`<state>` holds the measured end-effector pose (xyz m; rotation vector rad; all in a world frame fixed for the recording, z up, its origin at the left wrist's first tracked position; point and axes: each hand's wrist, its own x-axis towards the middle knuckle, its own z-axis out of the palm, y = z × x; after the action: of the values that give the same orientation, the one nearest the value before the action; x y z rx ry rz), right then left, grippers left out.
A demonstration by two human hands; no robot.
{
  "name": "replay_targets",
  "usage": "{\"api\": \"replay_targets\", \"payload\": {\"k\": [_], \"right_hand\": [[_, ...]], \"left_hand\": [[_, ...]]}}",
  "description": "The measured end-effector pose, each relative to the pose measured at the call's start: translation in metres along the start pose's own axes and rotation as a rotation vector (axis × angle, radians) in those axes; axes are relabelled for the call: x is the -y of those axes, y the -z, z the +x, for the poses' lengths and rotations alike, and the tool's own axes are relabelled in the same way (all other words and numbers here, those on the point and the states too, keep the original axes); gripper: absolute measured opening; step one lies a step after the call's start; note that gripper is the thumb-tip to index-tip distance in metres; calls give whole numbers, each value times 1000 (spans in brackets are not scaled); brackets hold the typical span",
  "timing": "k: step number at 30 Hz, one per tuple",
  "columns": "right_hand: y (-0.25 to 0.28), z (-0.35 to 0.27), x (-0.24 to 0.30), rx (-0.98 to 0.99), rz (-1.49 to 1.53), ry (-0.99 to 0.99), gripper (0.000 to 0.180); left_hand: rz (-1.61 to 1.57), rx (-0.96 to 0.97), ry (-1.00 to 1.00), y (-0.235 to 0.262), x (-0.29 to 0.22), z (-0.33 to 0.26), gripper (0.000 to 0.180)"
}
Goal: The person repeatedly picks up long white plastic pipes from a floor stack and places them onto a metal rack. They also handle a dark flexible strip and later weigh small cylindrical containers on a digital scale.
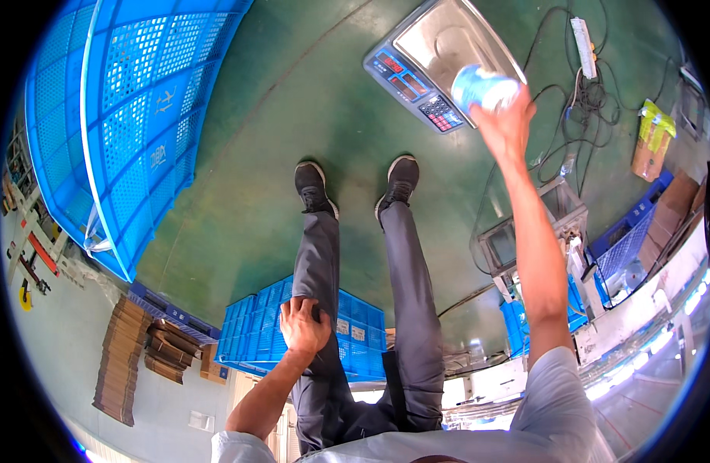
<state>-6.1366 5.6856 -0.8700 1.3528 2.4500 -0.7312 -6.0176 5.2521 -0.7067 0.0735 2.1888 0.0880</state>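
My right hand (507,119) is stretched out at the upper right, closed around a blue and white rounded container (480,86). Motion blurs the container, so its exact kind is hard to make out. It is over the near right edge of a weighing scale (440,46), which has a shiny metal pan, a blue body, a red-lit display and a keypad. Whether the container touches the pan cannot be told. My left hand (305,328) lies on my left knee, fingers spread over the dark grey trousers and holding nothing.
Tall blue perforated crates (143,108) stand at the left. Another blue crate (254,324) is beside my left leg. Black cables (586,116) and a white power strip (583,48) lie right of the scale. A metal frame (536,224) stands near my right arm; flattened cardboard (123,355) is lower left.
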Motion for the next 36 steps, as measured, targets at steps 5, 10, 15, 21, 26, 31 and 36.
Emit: {"api": "replay_targets", "payload": {"k": [5, 10, 15, 21, 26, 31, 36], "right_hand": [[10, -111, -12, 238, 51, 186, 102], [-6, -170, -29, 424, -24, 125, 105], [-12, -190, -24, 511, -25, 26, 105], [-14, -182, -33, 408, 9, 96, 104], [-10, -158, -33, 345, -1, 117, 105], [-12, -114, -34, 249, -29, 91, 104], [-19, -48, -38, 89, -157, 162, 100]], "left_hand": [[9, 22, 17, 1, 3, 0, 22], [-5, 28, 14, -1, 1, 2, 22], [-7, 21, 13, 0, 5, 1, 22], [-7, 16, 4, -1, 7, 0, 22], [-11, 60, 43, -3, 11, 0, 25], [-12, 54, 39, -2, 11, -1, 25], [-16, 27, 18, -1, 8, 0, 23]]}}
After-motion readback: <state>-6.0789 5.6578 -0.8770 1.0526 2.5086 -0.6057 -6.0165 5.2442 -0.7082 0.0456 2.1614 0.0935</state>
